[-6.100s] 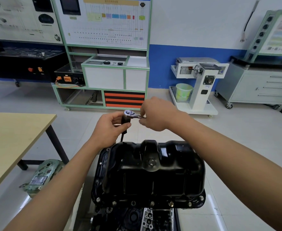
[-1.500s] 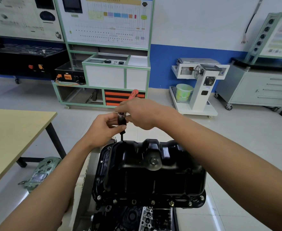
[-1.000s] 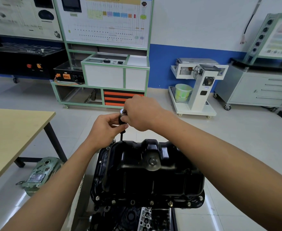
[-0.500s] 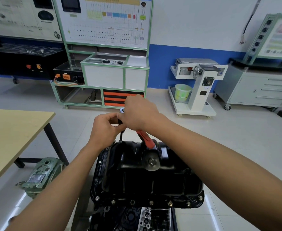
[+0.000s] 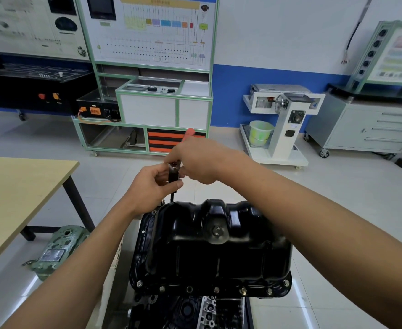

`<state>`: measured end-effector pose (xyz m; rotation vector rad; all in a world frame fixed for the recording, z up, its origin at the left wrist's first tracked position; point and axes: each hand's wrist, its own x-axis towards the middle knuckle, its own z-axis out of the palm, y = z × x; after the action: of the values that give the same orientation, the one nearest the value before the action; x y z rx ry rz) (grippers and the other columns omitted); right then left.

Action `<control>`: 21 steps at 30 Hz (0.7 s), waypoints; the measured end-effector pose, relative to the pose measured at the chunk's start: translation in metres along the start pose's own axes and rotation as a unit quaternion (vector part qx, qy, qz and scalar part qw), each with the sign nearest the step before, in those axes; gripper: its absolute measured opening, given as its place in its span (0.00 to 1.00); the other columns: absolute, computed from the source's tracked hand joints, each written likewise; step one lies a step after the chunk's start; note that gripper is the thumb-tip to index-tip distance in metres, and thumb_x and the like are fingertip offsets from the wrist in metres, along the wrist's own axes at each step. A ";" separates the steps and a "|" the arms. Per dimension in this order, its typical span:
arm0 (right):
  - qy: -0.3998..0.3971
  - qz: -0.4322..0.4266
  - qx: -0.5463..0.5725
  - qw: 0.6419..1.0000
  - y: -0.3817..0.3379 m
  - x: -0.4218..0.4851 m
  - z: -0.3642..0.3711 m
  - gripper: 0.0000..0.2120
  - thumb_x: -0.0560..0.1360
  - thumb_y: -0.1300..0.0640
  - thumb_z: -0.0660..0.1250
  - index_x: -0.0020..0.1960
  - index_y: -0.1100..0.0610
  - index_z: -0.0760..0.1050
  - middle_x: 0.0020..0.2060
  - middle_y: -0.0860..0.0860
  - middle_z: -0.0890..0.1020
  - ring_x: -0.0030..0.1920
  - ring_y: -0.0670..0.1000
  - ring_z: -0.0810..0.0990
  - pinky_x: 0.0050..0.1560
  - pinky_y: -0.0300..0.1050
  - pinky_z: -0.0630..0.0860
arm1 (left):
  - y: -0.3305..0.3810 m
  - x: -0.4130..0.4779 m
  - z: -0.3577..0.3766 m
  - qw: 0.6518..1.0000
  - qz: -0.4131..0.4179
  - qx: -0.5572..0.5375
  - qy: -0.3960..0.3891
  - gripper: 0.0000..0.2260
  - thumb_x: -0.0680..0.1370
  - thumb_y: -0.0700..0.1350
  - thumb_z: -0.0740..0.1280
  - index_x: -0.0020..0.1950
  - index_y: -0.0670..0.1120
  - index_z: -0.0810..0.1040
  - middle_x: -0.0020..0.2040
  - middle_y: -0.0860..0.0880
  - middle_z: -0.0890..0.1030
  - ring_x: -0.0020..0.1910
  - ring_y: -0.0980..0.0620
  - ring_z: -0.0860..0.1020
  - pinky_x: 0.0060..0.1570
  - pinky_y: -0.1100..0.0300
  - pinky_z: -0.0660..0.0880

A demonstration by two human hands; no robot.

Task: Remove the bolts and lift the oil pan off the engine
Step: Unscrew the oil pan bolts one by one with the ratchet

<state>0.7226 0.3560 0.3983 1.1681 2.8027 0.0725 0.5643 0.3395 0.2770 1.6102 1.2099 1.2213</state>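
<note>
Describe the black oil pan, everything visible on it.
The oil pan is glossy black, seemingly painted pressed metal, with ribbed, stepped walls. It sits bottom-up on the engine, with a flange around its base. A drain plug sits in a raised boss near the middle. Silver bolt heads line the near flange. At the far left corner a ratchet reaches down to the flange; the left hand and right hand grip the tool and do not touch the pan.
</note>
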 end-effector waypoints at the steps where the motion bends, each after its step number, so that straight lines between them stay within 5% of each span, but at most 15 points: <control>1: -0.009 -0.014 0.006 1.000 0.000 0.000 -0.001 0.14 0.76 0.67 0.64 0.57 0.53 0.77 0.55 0.56 0.80 0.50 0.60 0.80 0.49 0.57 0.79 | -0.001 0.000 -0.001 1.000 -0.004 0.004 0.002 0.10 0.76 0.33 0.73 0.54 0.46 0.83 0.49 0.49 0.87 0.49 0.51 0.85 0.54 0.57 0.81; 5: -0.003 -0.029 0.009 1.000 0.000 0.004 0.001 0.12 0.77 0.65 0.64 0.57 0.53 0.77 0.54 0.53 0.81 0.53 0.60 0.79 0.51 0.59 0.79 | 0.001 0.000 -0.004 1.000 -0.009 0.008 0.018 0.10 0.75 0.34 0.74 0.54 0.43 0.84 0.48 0.46 0.88 0.47 0.50 0.86 0.49 0.60 0.81; 9: 0.052 0.011 -0.012 0.999 0.000 0.008 0.001 0.07 0.79 0.52 0.66 0.56 0.53 0.76 0.45 0.50 0.73 0.48 0.56 0.76 0.42 0.50 0.73 | 0.005 0.003 -0.002 0.999 0.000 0.033 0.043 0.07 0.76 0.35 0.75 0.50 0.46 0.85 0.43 0.47 0.87 0.40 0.51 0.85 0.45 0.64 0.80; 12: 0.076 0.055 -0.003 0.996 0.000 0.010 0.005 0.14 0.78 0.47 0.66 0.42 0.54 0.66 0.37 0.48 0.65 0.41 0.54 0.71 0.36 0.47 0.65 | 0.005 0.004 0.003 0.997 0.009 0.051 0.051 0.08 0.75 0.36 0.75 0.46 0.49 0.86 0.41 0.49 0.87 0.40 0.52 0.85 0.44 0.64 0.79; 21: 0.062 0.134 0.146 0.978 -0.002 0.009 0.008 0.19 0.75 0.48 0.69 0.35 0.54 0.63 0.30 0.50 0.71 0.29 0.51 0.72 0.30 0.43 0.64 | 0.008 0.006 0.006 0.999 0.017 0.045 0.026 0.06 0.76 0.36 0.75 0.46 0.47 0.86 0.43 0.47 0.87 0.45 0.44 0.85 0.51 0.48 0.82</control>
<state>0.7156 0.3610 0.3893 1.6580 2.8083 -0.2638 0.5728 0.3433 0.2844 1.6790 1.2914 1.2524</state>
